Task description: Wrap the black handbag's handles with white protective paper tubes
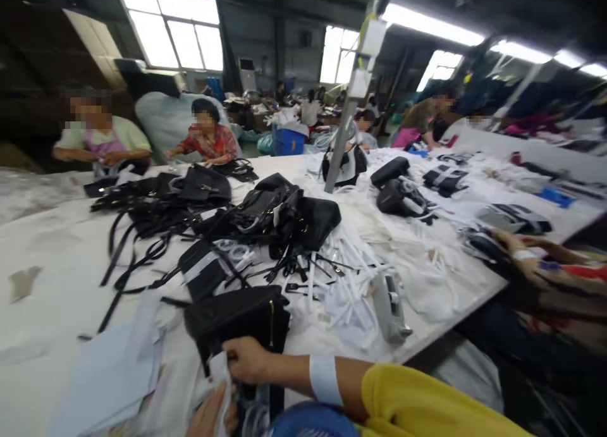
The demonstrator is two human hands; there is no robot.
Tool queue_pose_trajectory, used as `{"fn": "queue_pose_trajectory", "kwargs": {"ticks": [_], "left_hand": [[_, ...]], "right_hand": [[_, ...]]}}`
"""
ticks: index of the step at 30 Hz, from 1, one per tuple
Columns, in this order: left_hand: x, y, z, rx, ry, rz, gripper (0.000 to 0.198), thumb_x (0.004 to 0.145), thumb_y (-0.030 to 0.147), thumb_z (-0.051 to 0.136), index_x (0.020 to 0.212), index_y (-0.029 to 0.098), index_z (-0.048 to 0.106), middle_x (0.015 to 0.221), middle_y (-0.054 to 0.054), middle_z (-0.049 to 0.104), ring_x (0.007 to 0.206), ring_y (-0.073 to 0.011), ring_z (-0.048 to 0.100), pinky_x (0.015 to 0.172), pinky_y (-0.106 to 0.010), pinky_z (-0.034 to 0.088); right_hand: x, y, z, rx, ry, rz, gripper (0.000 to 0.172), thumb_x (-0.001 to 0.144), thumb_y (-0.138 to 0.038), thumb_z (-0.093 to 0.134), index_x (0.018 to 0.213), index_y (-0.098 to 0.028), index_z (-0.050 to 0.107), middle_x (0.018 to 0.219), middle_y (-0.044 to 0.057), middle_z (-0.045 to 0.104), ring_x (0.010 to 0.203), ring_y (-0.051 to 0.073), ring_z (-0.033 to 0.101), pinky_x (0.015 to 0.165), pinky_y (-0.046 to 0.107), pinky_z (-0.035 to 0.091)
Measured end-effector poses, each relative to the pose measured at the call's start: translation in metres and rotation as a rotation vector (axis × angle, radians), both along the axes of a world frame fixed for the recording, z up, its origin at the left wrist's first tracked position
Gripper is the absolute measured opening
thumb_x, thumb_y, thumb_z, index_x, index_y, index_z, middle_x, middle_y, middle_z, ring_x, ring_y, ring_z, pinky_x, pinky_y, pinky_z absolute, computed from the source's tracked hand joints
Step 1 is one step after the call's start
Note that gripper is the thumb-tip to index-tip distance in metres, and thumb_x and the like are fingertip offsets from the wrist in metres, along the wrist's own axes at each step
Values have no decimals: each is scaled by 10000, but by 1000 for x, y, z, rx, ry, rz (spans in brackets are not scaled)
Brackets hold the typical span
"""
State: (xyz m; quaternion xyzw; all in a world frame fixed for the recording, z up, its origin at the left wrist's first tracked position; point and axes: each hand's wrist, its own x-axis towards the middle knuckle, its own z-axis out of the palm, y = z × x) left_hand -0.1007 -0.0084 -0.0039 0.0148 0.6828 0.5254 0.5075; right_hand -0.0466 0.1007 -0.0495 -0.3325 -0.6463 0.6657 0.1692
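A black bag (pixel 237 317) with a gold zip down one side sits right before me on the white table. Against its near side, my right hand (pixel 249 360) is closed on a white wrapping strip (pixel 219 369), which looks like paper or thin foam. My left hand (pixel 208 412), partly cut off by the bottom edge, grips the lower part of this strip. Clear plastic (pixel 256 415) shows below my right hand. Whatever the strip covers is hidden. Around my right forearm is a white band (pixel 325 379).
Black bags with loose straps (pixel 265 212) lie heaped beyond. Light blue sheets (pixel 111 355) are at left, and a grey tool like a tape dispenser (pixel 391 307) at right. A metal post (pixel 339 140) rises from the table. Co-workers sit across; another person's hand (pixel 509 244) works at right.
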Motion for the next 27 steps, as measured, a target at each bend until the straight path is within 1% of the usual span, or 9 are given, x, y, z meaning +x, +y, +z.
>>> {"fn": "queue_pose_trajectory", "kwargs": {"ticks": [2,4,7,10,13,16,21,24,27], "left_hand": [[4,4,11,158,-178,-91,483,531,496,807,832,161,633,670,6,580,444,-48,394,388,-177,327],[4,8,21,230,-277,-105,454,589,418,800,907,146,626,749,-4,590,462,-32,390,395,-163,319],[2,9,28,287,-339,-91,380,684,392,747,933,144,602,765,-4,573,485,-31,401,415,-156,332],[4,6,26,313,-358,-67,383,710,399,729,949,140,581,787,-4,561,484,-18,397,424,-145,323],[10,4,19,339,-237,-46,381,739,454,689,910,135,569,792,-1,561,493,-22,418,438,-152,326],[16,5,14,282,2,-106,404,798,538,582,837,136,556,635,28,526,470,-55,429,447,-181,337],[20,6,11,182,342,-145,465,845,594,455,864,142,562,525,40,495,463,-108,462,450,-222,369],[16,7,11,194,310,-130,477,834,595,475,922,138,576,547,36,514,476,-114,474,452,-226,374],[12,10,14,268,134,-60,434,817,543,547,956,134,592,631,11,578,555,-118,529,515,-225,411]], "right_hand": [[15,6,22,-38,2,-52,171,600,-103,606,712,-191,702,613,-41,655,646,150,606,603,218,451],[22,15,30,-88,30,-16,196,625,-120,594,773,-172,711,654,-17,674,673,158,618,640,243,472],[20,20,22,-148,64,54,186,635,-154,613,792,-148,711,695,7,687,682,163,626,695,277,489],[23,17,16,-215,40,68,165,664,-244,663,785,-138,700,667,4,671,641,147,613,668,269,491],[35,13,24,-376,58,-14,320,783,-443,607,835,-137,684,670,21,660,620,128,605,654,253,491],[39,8,41,-549,136,-23,463,838,-568,513,974,-148,655,804,63,684,645,121,612,618,230,486],[15,-1,55,-436,12,-25,523,661,-409,762,1087,-159,590,813,46,684,543,116,562,414,186,365],[11,0,57,-398,8,-11,469,709,-402,718,1085,-157,582,815,42,680,527,98,540,409,182,358],[31,-1,55,-402,58,-13,501,790,-454,640,1204,-206,507,908,35,665,591,100,573,502,204,459]]}}
